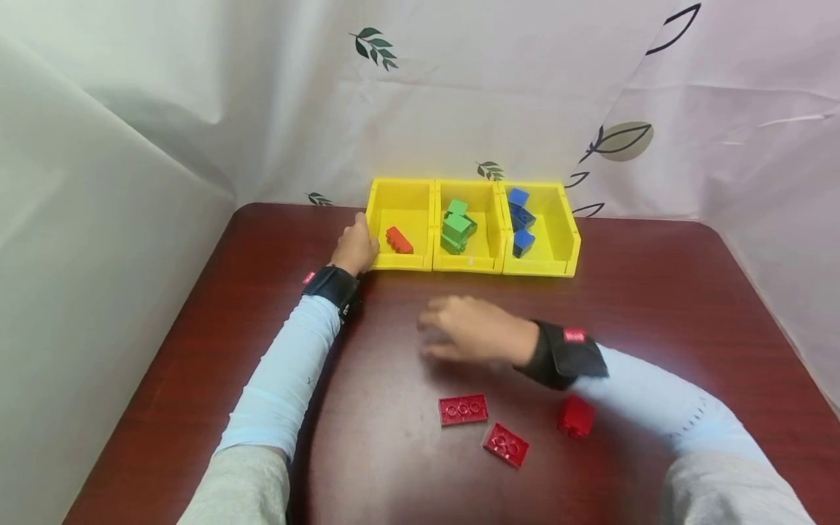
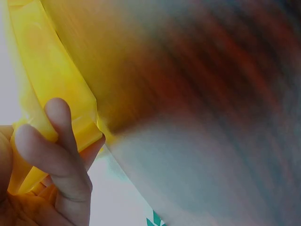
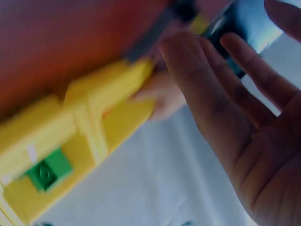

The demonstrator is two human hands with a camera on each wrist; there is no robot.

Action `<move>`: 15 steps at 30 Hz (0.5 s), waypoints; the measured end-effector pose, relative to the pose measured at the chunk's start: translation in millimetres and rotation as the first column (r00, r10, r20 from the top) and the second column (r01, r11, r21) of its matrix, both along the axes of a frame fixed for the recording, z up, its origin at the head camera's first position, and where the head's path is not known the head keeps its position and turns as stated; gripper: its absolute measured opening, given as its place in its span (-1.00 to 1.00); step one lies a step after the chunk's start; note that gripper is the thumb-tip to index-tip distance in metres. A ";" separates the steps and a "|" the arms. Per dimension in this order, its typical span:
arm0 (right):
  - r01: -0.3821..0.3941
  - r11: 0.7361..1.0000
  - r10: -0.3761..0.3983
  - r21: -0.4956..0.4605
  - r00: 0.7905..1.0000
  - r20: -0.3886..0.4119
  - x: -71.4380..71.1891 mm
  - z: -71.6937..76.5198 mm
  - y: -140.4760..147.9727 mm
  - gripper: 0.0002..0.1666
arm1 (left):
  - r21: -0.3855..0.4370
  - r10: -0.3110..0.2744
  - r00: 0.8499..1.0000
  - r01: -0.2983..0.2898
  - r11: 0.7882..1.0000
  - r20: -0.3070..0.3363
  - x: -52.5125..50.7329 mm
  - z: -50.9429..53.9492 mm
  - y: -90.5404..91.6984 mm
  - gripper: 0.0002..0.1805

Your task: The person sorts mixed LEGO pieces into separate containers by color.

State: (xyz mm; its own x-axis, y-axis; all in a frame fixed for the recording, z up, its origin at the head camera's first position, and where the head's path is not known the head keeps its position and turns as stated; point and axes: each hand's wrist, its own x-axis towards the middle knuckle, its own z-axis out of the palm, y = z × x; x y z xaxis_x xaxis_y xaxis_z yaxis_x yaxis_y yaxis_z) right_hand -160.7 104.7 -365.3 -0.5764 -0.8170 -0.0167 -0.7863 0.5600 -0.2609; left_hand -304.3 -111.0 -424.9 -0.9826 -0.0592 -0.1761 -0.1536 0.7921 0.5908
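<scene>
My left hand [image 1: 355, 246] grips the left side wall of the leftmost yellow bin [image 1: 402, 191], its fingers curled over the edge in the left wrist view. A single red toy brick [image 1: 399, 240] lies in that bin. Over the table in front of the bins, my right hand [image 1: 474, 329] is slightly blurred, with loosely bent fingers and nothing in it; the right wrist view shows its bare palm and spread fingers. Nearer me lie red bricks: one [image 1: 463, 410] with its hollow underside up, another [image 1: 506, 445] likewise, and a third [image 1: 577, 416] beside the right forearm.
Green bricks [image 1: 457, 227] fill part of the middle bin [image 1: 487, 195], and blue bricks [image 1: 521, 219] sit in the right bin [image 1: 554, 248]. The three bins stand side by side at the back of the dark red table [image 1: 656, 306], before a pale leaf-patterned cloth [image 1: 459, 109].
</scene>
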 end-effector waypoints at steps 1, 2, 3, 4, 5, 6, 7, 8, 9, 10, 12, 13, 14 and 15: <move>-0.026 1.000 0.025 0.005 1.000 0.004 11.0 -3.1 4.7 -0.59 | -0.002 0.002 1.000 -0.002 1.000 0.002 -0.4 0.7 0.0 -0.54; -0.052 0.999 0.052 0.009 0.999 0.006 21.1 -6.2 9.0 -0.60 | -0.005 0.001 1.000 -0.001 1.000 0.004 -0.6 1.2 -0.1 -0.54; -0.077 0.997 0.077 0.012 0.997 -0.001 30.5 -9.2 13.2 -0.62 | -0.007 0.001 1.000 -0.001 1.000 0.008 -0.7 1.6 -0.2 -0.54; -0.092 0.996 0.092 0.019 0.996 -0.011 39.3 -11.8 17.3 -0.62 | -0.009 0.002 1.000 -0.002 1.000 0.010 -0.7 1.6 -0.1 -0.54; -0.102 0.995 0.102 0.020 0.994 -0.025 47.3 -14.6 21.2 -0.63 | -0.010 0.002 1.000 -0.002 1.000 0.012 -0.8 1.2 -0.1 -0.54; -0.104 0.994 0.105 0.023 0.994 -0.039 54.6 -17.0 24.9 -0.64 | -0.010 0.002 1.000 -0.002 1.000 0.015 -0.6 0.9 -0.1 -0.54; -0.097 0.995 0.098 0.025 0.994 -0.049 61.4 -19.6 28.1 -0.65 | -0.011 0.003 1.000 -0.002 1.000 0.018 -0.5 0.4 -0.2 -0.54; -0.084 0.996 0.086 0.025 0.994 -0.060 67.8 -22.4 30.8 -0.65 | -0.010 0.003 1.000 -0.003 1.000 0.022 -0.4 -0.2 -0.4 -0.54; -0.071 0.997 0.072 0.022 0.995 -0.067 73.7 -25.3 33.3 -0.65 | -0.006 0.005 1.000 -0.005 1.000 0.026 -0.1 -0.5 -0.5 -0.54; -0.053 0.998 0.054 0.018 0.996 -0.070 78.6 -28.3 35.7 -0.65 | -0.006 0.006 1.000 -0.005 1.000 0.024 0.1 -0.8 -0.6 -0.53; -0.017 1.000 0.017 0.005 0.997 -0.082 86.7 -34.6 39.3 -0.65 | 0.000 0.005 1.000 -0.005 1.000 0.021 0.3 -0.7 -0.8 -0.53; -0.001 1.000 0.000 -0.005 0.996 -0.088 89.9 -38.3 40.8 -0.65 | 0.001 0.004 1.000 -0.004 1.000 0.017 0.5 -0.5 -1.0 -0.53; 0.013 1.000 -0.014 -0.015 0.995 -0.100 92.4 -41.8 42.1 -0.66 | 0.003 0.005 1.000 -0.005 1.000 0.013 0.7 -0.2 -1.2 -0.52; 0.024 0.999 -0.026 -0.025 0.994 -0.108 93.9 -45.0 43.2 -0.67 | 0.003 0.007 1.000 -0.007 1.000 0.010 1.0 0.1 -1.4 -0.53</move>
State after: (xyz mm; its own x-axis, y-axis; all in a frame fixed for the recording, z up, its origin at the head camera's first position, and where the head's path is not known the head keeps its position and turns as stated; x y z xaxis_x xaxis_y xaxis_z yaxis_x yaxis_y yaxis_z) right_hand -66.8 147.9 -410.3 -0.5941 -0.8017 0.0663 -0.7964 0.5746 -0.1885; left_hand -303.3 -112.4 -424.8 -0.9803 -0.0655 -0.1865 -0.1653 0.7890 0.5917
